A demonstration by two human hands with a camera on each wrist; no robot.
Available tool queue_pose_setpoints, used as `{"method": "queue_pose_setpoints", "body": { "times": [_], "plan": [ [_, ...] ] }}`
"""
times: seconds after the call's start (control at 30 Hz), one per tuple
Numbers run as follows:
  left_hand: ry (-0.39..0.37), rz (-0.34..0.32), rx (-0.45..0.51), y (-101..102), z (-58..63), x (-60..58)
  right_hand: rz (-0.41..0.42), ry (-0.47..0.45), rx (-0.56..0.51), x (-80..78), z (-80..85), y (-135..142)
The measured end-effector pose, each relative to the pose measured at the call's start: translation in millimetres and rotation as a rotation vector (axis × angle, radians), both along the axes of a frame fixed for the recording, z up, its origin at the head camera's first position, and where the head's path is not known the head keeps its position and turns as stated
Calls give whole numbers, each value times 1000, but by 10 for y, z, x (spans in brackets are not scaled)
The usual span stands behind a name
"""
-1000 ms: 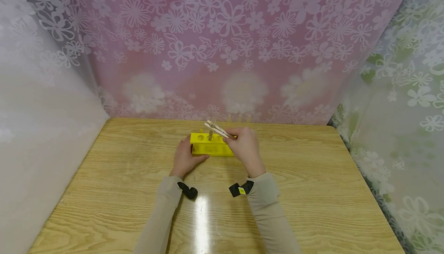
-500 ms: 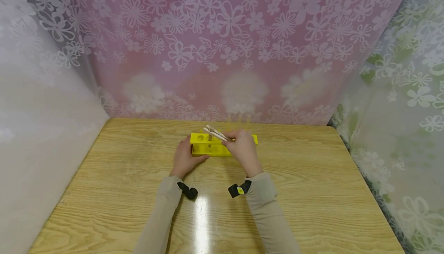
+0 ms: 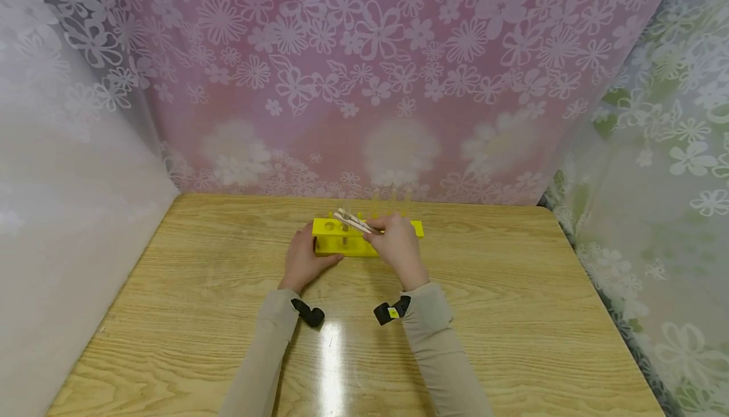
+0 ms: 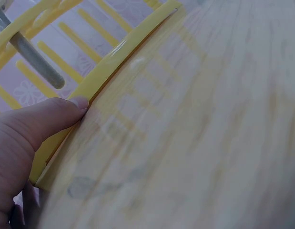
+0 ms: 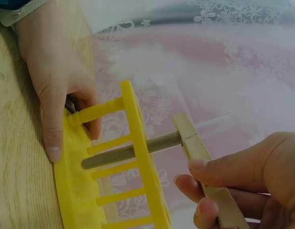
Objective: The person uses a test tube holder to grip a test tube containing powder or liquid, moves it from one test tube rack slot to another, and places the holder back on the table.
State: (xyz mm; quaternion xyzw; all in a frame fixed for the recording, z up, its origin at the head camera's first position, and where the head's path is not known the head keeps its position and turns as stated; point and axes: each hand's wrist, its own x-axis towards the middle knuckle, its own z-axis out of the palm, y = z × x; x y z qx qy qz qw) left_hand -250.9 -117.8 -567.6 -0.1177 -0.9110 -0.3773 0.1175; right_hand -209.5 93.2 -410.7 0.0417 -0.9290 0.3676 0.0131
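My left hand (image 3: 302, 260) grips the left end of a yellow test tube rack (image 3: 357, 252); in the left wrist view its thumb (image 4: 56, 113) presses on the edge of the rack's base. With my right hand (image 3: 398, 247) I pinch a wooden test tube clamp (image 5: 190, 138) between thumb and fingers. The clamp's jaws hold a glass test tube (image 5: 161, 142) with grey-brown contents. This tube passes down through a hole in the rack's upper plate (image 5: 133, 109), second from the left. Its rounded bottom hangs close over the base, and the clear upper part rises above the clamp.
Yellow drying pegs (image 3: 393, 197) stand up along the rack's back. The rack stands on a wood-grain table (image 3: 501, 290), near its far edge. Flowered curtains (image 3: 364, 88) hang behind and at both sides.
My right hand has moved down and slightly left, lowering the clamp and test tube, so the tube's bottom now shows below the upper plate. The left hand and rack have stayed put.
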Motion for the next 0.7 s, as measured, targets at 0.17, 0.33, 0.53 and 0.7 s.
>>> {"method": "queue_pose_setpoints", "body": {
  "times": [0.17,0.33,0.53,0.7],
  "plan": [
    [-11,5,-7,0,8,-2,-6,-22,-7,-8,-31,-1],
    [-14,4,-9,-2,14,-2,-18,-59,-12,-7,-61,-2],
    [-13,3,-12,-4,4,-10,-31,-70,1,-12,-84,-7],
    [-18,9,-7,-3,-1,-14,-38,-75,2,-20,-91,-15]
  ]
}}
